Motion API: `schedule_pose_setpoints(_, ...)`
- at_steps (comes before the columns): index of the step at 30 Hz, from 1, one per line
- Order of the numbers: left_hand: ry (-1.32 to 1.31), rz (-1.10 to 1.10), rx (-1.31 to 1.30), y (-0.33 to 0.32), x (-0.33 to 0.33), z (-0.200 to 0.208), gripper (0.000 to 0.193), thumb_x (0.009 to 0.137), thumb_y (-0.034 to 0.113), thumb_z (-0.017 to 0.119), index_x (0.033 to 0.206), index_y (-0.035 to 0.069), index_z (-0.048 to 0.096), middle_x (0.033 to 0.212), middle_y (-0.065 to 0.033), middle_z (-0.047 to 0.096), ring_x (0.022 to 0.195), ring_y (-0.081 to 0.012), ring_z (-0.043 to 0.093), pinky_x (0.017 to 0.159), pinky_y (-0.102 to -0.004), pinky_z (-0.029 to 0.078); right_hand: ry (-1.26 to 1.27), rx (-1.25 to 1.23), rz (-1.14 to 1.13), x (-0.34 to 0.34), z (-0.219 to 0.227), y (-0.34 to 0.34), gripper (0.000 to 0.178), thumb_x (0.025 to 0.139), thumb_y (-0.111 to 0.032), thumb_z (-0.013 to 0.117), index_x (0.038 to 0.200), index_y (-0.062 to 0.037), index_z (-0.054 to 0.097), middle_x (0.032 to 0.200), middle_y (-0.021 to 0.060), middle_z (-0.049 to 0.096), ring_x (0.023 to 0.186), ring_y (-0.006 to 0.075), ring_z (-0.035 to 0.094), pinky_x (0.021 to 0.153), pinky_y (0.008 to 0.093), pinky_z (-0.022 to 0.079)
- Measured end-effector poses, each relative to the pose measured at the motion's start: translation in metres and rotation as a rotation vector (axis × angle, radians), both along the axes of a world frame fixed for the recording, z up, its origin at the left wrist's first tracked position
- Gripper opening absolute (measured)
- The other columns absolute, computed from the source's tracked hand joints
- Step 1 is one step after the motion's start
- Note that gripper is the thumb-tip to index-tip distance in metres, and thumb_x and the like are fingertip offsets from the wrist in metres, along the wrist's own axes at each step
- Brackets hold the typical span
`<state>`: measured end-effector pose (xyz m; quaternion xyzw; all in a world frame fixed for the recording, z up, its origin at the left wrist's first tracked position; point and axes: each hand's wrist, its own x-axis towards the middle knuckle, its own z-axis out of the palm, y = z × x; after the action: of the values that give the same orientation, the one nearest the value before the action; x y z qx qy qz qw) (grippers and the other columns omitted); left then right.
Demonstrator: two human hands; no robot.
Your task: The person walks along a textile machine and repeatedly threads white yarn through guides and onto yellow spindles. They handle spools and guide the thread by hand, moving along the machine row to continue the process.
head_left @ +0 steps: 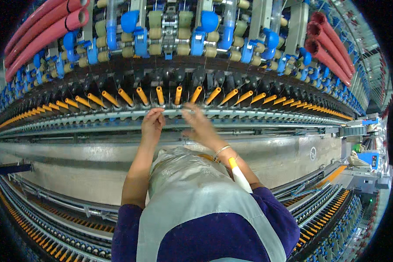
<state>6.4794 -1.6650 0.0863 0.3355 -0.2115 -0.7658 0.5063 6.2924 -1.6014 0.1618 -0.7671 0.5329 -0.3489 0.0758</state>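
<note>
Floor (284, 158) gleams between machine rows (179, 39); left hand (153, 122) curled, right hand (201, 125) blurred, either grip's opening and hold unclear

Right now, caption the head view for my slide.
Bare left hand and motion-blurred bare right hand near a long row of slim orange tubes.

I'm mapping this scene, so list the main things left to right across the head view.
Left pink tubes, left hand, right hand, white object with a yellow end, right pink tubes, blue panel.
</note>
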Motion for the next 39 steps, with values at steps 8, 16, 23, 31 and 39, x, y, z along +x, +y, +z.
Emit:
schedule_pose_setpoints(8,-1.165,-0.310,-0.596,0.008,0.024,-0.063,0.020,0.086,0.021,0.065,0.102,0.010,0.069,0.081,-0.0066,0.057,0.069,-0.0207,0.055,0.063,-0.0322,0.045,0.145,0.516,-0.037,-0.026,-0.067,-0.013,0.023,0.074,-0.021,0.072,0.092,-0.0075,0.069,0.079,0.0098,0.065,0.076,0.0291,0.063,0.070,0.0381,0.051)
schedule_pose_setpoints(16,-1.464,-0.207,-0.691,-0.009,0.092,-0.115,0.013,0.073,0.021,0.074,0.080,0.010,0.074,0.086,-0.0116,0.062,0.077,-0.0284,0.058,0.068,-0.0366,0.048,0.052,0.211,-0.241,0.016,-0.169,-0.042,0.006,0.071,-0.011,0.071,0.074,-0.0059,0.069,0.126,0.0127,0.053,0.105,0.0295,0.058,0.082,0.0380,0.050)
schedule_pose_setpoints(23,-1.196,-0.179,-0.201,-0.015,0.128,-0.140,0.015,0.081,0.020,0.069,0.084,0.006,0.071,0.082,-0.0065,0.065,0.073,-0.0212,0.061,0.064,-0.0336,0.048,0.220,0.329,-0.344,0.028,-0.167,-0.042,0.010,0.076,-0.011,0.059,0.074,-0.0033,0.065,0.100,0.0147,0.064,0.074,0.0303,0.062,0.061,0.0414,0.050)
schedule_pose_setpoints(31,0.129,0.072,0.478,-0.040,0.066,-0.138,0.014,0.086,0.016,0.065,0.091,0.003,0.064,0.083,-0.0034,0.065,0.081,-0.0161,0.062,0.069,-0.0285,0.050,0.125,0.282,-0.690,0.019,-0.178,-0.074,0.017,0.083,-0.023,0.065,0.073,-0.0088,0.068,0.061,0.0132,0.062,0.053,0.0335,0.059,0.052,0.0401,0.049)
schedule_pose_setpoints(39,-0.411,-0.085,0.070,0.001,-0.006,-0.033,0.018,0.092,0.019,0.059,0.097,0.004,0.067,0.068,-0.0037,0.062,0.059,-0.0102,0.055,0.051,-0.0238,0.041,-0.475,0.178,-0.432,-0.023,-0.120,-0.009,0.011,0.084,-0.011,0.066,0.092,-0.0032,0.069,0.075,0.0125,0.068,0.059,0.0231,0.066,0.056,0.0308,0.051)
